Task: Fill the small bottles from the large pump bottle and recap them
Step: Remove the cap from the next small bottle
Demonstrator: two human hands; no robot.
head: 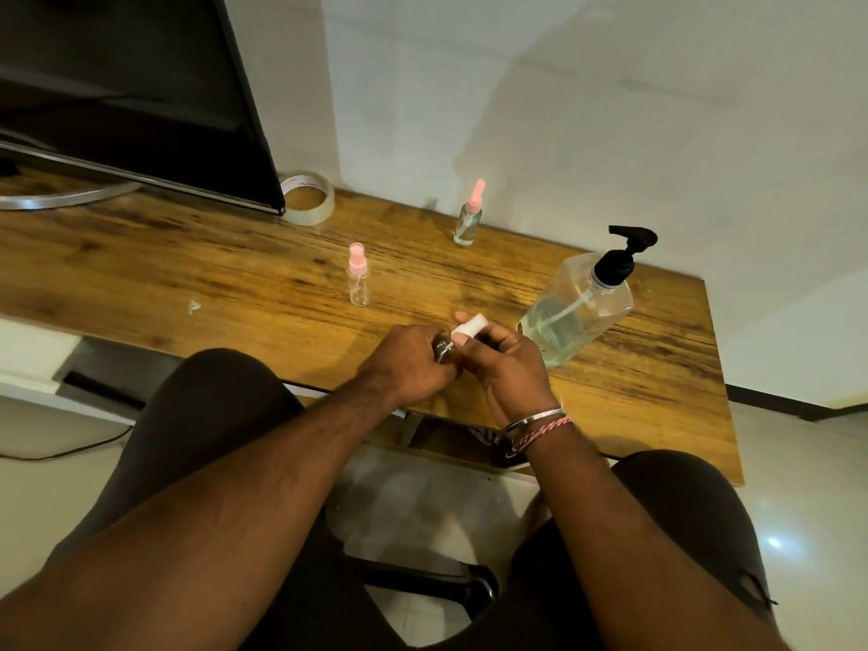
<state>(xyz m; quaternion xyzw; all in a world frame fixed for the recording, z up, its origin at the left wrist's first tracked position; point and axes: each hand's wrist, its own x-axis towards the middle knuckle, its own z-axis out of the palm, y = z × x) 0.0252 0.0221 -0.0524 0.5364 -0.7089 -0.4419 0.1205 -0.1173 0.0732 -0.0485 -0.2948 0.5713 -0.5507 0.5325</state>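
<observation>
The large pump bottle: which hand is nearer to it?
Right. The right hand holds a white cap just beside the large pump bottle; the left hand is farther away.

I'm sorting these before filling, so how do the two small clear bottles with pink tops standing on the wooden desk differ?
The nearer small clear bottle with the pink spray cap has a short, rounded top; the farther small clear bottle with the pink pointed cap has a tall, tapering one. The nearer stands mid-desk, the farther close to the wall. Both are upright, capped and untouched by either hand.

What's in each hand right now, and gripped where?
Left hand grips a small bottle by its body; right hand pinches its white cap.
</observation>
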